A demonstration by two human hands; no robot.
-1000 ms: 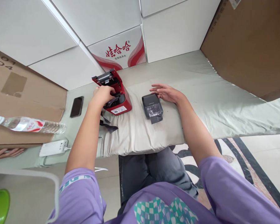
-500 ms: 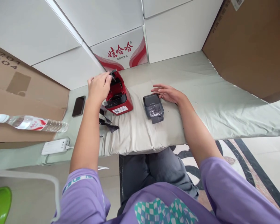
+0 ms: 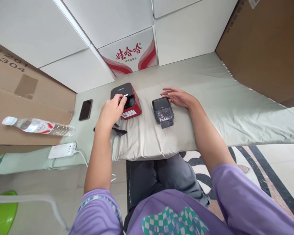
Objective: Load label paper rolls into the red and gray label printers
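Note:
A small red printer [image 3: 131,107] with a black lid stands on the pale cloth-covered table [image 3: 210,98]; its lid is down. My left hand [image 3: 111,111] rests on its near left side, fingertips on the lid's front edge. A dark grey printer [image 3: 162,109] with a strip of dark paper coming out lies to its right. My right hand [image 3: 177,97] lies flat on the cloth, fingers spread, just touching the grey printer's far right corner. Dark paper scraps [image 3: 119,130] lie under my left wrist.
A black phone [image 3: 85,109] lies left of the red printer. A water bottle [image 3: 39,126] rests on a cardboard box [image 3: 19,98] at far left, a white power strip [image 3: 62,150] below it. White cartons [image 3: 132,54] line the back; a large brown box [image 3: 264,49] stands right.
The red printer's lid was open and upright; my left hand took its top and pushed it down, and it is now closed. My right hand stayed beside the grey printer.

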